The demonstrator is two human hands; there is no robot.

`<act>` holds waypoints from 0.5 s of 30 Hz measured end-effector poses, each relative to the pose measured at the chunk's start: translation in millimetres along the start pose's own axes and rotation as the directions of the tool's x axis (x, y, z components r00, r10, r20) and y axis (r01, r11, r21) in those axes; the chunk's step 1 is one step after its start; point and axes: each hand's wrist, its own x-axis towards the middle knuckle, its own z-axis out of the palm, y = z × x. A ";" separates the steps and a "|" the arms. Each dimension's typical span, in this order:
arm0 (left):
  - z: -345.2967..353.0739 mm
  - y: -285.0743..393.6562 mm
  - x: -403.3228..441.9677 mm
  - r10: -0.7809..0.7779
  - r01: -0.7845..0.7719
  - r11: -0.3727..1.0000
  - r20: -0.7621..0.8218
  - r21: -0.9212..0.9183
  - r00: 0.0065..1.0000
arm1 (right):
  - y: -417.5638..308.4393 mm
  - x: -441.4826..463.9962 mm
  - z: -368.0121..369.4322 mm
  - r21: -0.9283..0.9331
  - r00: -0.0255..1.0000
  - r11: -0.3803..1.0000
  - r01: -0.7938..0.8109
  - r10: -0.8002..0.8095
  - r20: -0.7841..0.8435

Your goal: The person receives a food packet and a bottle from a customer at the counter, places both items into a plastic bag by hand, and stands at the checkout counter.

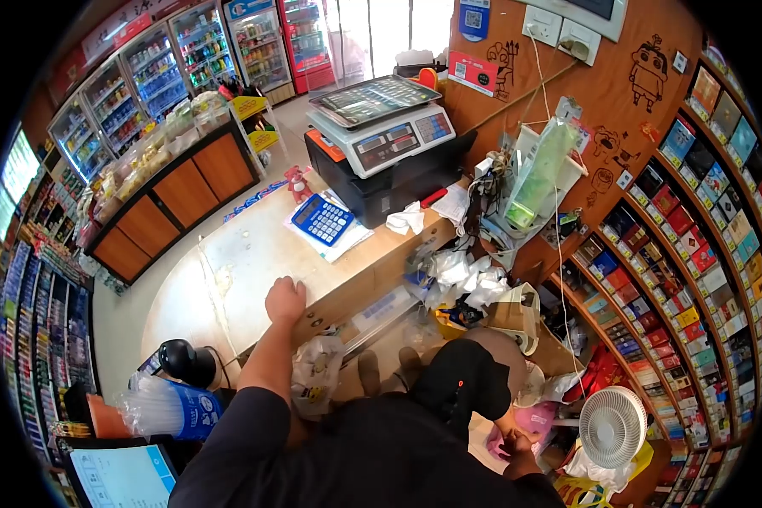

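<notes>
My left hand (285,300) rests near the front edge of the pale counter (186,292), its fingers curled in and nothing visible in them. Beyond it on white paper lies a blue calculator (323,219). Low on the right, my right hand (517,444) has its fingers bent together beside a pink item (534,418); what they hold, if anything, is too small to tell. A black cloth shape (466,372) is between my body and the bin.
A scale (387,140) stands on a black box. Cups in plastic (165,409) and a screen (118,478) are at the lower left. A white fan (613,427), a bin (516,315) and hanging plastic bags (316,372) are around me. Shelves (652,288) line the right.
</notes>
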 end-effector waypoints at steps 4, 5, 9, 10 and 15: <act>0.0 1.1 -0.5 0.000 0.000 1.000 -0.009 0.003 1.000 | -9.6 -11.4 8.6 -0.020 0.992 0.993 -0.115 0.113 -0.060; 0.8 0.4 -0.4 0.003 -0.003 1.000 -0.015 -0.001 1.000 | -6.5 -7.4 5.3 -0.004 0.997 0.997 -0.073 0.073 -0.029; 2.0 -0.2 -0.5 0.018 -0.017 1.000 -0.051 0.014 0.999 | 1.7 14.8 -3.3 0.040 0.999 0.999 0.007 -0.009 0.052; 0.9 0.2 -1.4 0.012 -0.012 1.000 -0.050 0.013 0.999 | 2.6 19.9 -4.6 0.044 0.998 0.999 0.015 -0.018 0.067; -1.7 4.0 -3.1 0.011 -0.011 1.000 -0.053 0.001 0.999 | 11.1 46.6 -17.4 0.105 0.988 0.993 0.057 -0.072 0.137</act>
